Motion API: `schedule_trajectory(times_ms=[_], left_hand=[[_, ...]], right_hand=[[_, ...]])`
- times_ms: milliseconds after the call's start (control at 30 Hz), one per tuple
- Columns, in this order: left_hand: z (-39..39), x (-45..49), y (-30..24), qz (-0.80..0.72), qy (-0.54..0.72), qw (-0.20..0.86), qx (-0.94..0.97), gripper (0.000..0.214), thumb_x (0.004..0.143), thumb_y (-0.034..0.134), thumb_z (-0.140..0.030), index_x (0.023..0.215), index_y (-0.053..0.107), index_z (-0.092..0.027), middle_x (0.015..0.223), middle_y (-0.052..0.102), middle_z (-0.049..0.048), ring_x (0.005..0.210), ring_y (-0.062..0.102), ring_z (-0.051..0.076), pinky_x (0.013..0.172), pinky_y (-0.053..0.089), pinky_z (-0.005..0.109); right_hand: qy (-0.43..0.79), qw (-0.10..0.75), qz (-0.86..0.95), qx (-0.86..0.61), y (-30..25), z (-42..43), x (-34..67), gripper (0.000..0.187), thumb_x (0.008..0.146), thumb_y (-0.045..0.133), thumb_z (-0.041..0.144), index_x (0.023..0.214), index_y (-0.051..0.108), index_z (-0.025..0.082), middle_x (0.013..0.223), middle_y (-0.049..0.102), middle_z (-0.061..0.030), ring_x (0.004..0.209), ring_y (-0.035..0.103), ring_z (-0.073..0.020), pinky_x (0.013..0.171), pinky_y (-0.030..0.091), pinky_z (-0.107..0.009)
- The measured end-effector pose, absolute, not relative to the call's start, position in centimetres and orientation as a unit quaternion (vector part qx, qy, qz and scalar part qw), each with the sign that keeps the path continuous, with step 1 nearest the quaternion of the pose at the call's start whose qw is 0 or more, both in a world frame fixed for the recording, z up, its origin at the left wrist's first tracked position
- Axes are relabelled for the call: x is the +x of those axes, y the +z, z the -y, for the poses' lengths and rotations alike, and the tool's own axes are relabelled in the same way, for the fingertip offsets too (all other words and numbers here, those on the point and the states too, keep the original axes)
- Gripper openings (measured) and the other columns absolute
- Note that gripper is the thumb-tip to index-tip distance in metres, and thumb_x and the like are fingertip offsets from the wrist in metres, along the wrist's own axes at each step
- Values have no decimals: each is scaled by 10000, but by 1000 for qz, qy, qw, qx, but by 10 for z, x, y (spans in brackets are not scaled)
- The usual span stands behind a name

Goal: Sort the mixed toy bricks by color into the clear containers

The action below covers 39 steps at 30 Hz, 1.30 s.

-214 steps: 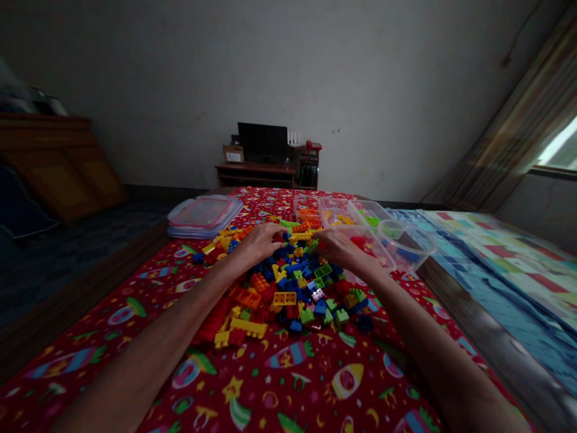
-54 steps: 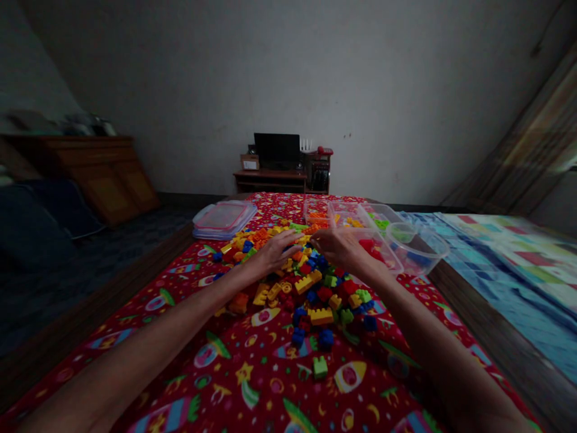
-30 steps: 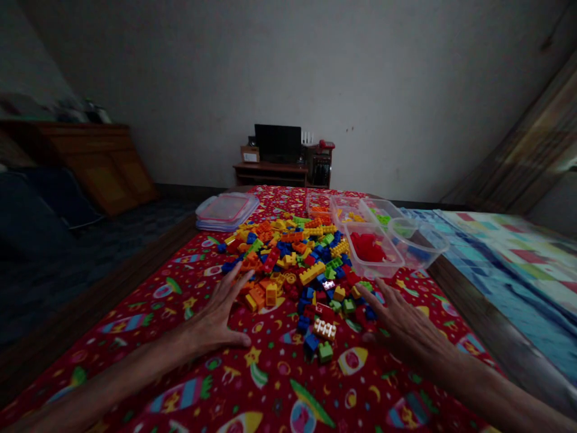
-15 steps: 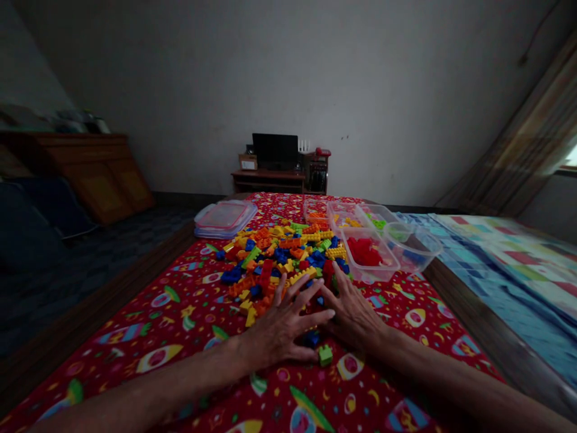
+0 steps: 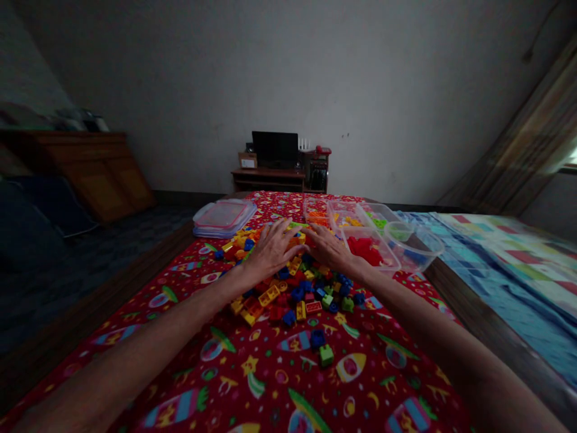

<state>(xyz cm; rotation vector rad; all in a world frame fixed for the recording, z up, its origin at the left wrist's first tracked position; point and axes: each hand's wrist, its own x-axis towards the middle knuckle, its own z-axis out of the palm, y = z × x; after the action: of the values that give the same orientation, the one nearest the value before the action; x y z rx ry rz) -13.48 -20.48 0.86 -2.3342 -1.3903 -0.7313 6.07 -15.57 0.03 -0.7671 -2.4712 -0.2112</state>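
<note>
L hand (image 5: 271, 248), spread wide, & R hand (image 5: 328, 248), grip unclear, moved fwd over toy bricks (image 5: 297, 293), leaving near ones reshuffled.

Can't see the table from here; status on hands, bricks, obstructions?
Left hand, right hand over brick pile, grips unclear. Pile loose, colours mixed. Tub of red pieces beside right hand; hands hide part of pile.

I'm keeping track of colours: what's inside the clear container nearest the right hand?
Red pieces show inside that clear container. What lies beneath them is covered; the right arm hides its near-left corner.
</note>
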Motion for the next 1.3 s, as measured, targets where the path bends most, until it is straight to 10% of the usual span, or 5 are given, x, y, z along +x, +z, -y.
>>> schedule_trajectory(times_ms=[433, 633, 1300], left_hand=[[337, -69, -17, 109, -105, 59, -987, 350, 933, 450, -438, 1233, 566, -299, 1374, 540, -21, 1351, 371, 210, 1161, 233, 464], [291, -83, -21, 214, -107, 156, -958, 263, 942, 455, -205, 1157, 602, -235, 1346, 558, 65, 1342, 392, 226, 1152, 222, 495], [180, -154, -3, 512, -295, 21, -807, 381, 872, 526, -380, 1177, 643, -184, 1225, 653, 95, 1151, 587, 239, 1022, 429, 379]], right_hand=[[-56, 303, 915, -261, -3, 214, 134, 293, 940, 431, 198, 1197, 568, 165, 1147, 646, -146, 1012, 637, -224, 820, 552, -381], [-76, 248, 934, -245, -31, 232, 151, 305, 932, 434, 200, 1196, 581, 160, 1195, 612, -183, 1063, 616, -249, 838, 560, -418], [-47, 152, 894, -419, 18, 156, 62, 383, 835, 495, 117, 1202, 604, 118, 1005, 695, -141, 899, 616, -215, 792, 437, -294]])
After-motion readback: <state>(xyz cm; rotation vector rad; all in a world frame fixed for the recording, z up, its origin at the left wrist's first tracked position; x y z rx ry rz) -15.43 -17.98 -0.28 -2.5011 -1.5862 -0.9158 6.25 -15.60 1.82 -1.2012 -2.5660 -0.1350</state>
